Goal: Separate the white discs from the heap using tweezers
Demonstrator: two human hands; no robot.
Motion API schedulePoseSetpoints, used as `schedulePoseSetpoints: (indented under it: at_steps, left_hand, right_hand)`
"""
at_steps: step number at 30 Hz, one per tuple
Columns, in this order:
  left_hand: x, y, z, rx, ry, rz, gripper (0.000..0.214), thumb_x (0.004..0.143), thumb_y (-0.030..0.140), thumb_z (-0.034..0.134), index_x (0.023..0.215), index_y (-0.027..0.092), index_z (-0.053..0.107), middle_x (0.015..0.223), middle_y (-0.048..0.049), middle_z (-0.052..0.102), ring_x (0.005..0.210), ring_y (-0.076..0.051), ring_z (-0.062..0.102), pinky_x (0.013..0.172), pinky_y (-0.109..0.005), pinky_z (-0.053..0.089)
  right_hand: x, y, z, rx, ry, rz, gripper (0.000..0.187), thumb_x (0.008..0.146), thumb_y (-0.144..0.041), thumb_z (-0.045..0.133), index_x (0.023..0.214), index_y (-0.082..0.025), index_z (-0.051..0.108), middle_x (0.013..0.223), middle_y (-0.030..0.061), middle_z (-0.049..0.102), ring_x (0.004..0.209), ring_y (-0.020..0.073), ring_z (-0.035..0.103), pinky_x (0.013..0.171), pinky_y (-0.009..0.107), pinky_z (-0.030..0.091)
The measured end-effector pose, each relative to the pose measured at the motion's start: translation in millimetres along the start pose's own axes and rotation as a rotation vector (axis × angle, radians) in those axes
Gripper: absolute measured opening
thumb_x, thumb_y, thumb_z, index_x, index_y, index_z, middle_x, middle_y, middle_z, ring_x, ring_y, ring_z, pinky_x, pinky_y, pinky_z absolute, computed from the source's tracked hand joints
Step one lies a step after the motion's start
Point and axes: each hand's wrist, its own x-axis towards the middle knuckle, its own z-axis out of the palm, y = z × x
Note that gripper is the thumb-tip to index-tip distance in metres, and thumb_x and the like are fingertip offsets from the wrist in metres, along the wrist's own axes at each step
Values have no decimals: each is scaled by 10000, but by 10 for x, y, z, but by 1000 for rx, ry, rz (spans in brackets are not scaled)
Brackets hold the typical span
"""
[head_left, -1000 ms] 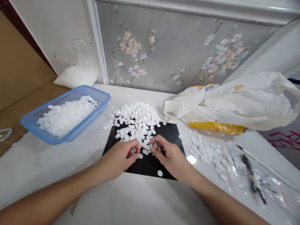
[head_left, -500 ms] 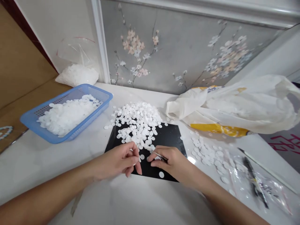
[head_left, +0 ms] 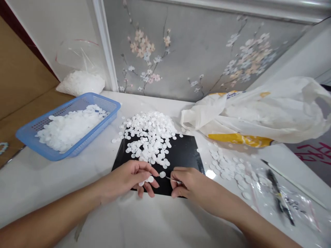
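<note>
Over the black mat (head_left: 184,153), left grip (head_left: 134,176) cradles white discs (head_left: 150,179) — right grip (head_left: 190,183) pinches a thin metal tool (head_left: 170,178).

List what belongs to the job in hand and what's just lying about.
Seemingly in use: white discs, thin metal tool in right hand, black sheet, perhaps blue basket.

Seemingly lying about: white plastic bag, dark pen-like item, long thin stick, beaded strand.

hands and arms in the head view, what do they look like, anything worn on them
The left hand and right hand are bare, with no gloves, rings or watch to be seen. The left forearm and right forearm show no sleeves or bracelets. No clear markings show; the nails are too small to judge.
</note>
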Motion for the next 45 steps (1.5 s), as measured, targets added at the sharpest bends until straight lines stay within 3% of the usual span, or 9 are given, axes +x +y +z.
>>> schedulePoseSetpoints:
  at_steps: [10,14,18,22,24,27,31,38,45]
  left_hand:
    - [-14,0,39,-198,17,-38,423,858,508,520,978,122,648,938,-121,691,867,-244,689,705,-302,505]
    - [6,-54,130,-371,-75,-65,461,862,539,477,912,115,652,796,-91,684,789,-225,688,581,-247,473]
    - [32,-74,182,-606,18,-59,271,826,403,575,708,160,575,484,54,493,454,-77,494,461,-179,382]
    - [43,-32,99,-657,46,14,230,820,305,535,654,147,549,552,1,563,502,-83,512,464,-169,356]
    - [31,1,45,-590,77,30,271,838,327,515,638,145,526,632,-43,610,517,-90,517,407,-164,268]
    - [0,29,-3,-516,124,91,463,849,428,537,516,170,346,478,30,427,401,-46,325,378,-190,127]
    - [-17,6,1,-361,137,132,406,857,477,529,596,177,449,407,92,244,379,-54,217,398,-207,140]
    - [23,-71,72,48,118,129,239,822,374,589,945,169,600,658,13,605,454,-56,387,462,-199,306]
    - [46,-98,198,81,136,189,234,736,358,697,734,142,607,686,22,573,520,-55,434,492,-191,331]
  right_hand:
    - [54,-8,40,95,281,3,136,894,-159,432,783,-226,473,616,-52,497,548,114,473,524,223,367]
    - [124,-245,183,2,256,-308,190,853,-39,426,820,-202,519,833,16,568,723,126,554,655,227,458]
    - [209,-496,256,-157,194,-537,265,781,31,470,928,-174,551,1024,82,571,897,171,560,767,282,489]
    - [171,-631,80,37,214,-477,239,893,-50,386,1002,-175,558,977,65,629,746,128,600,694,258,507]
    - [129,-582,-7,153,341,-393,218,946,-148,371,979,-190,582,899,33,662,700,120,614,669,244,504]
    - [106,-357,-9,47,508,-183,138,897,-206,513,852,-204,644,758,4,647,660,137,610,634,247,485]
    - [132,-29,179,-94,412,-128,74,813,-172,615,830,-203,679,797,16,610,628,132,586,607,255,470]
    - [124,-30,294,54,434,-97,99,820,-191,587,739,-193,643,762,5,562,591,109,498,552,238,395]
    - [43,-135,265,485,248,130,255,820,-349,589,647,-172,527,515,-72,435,441,62,328,435,207,267]
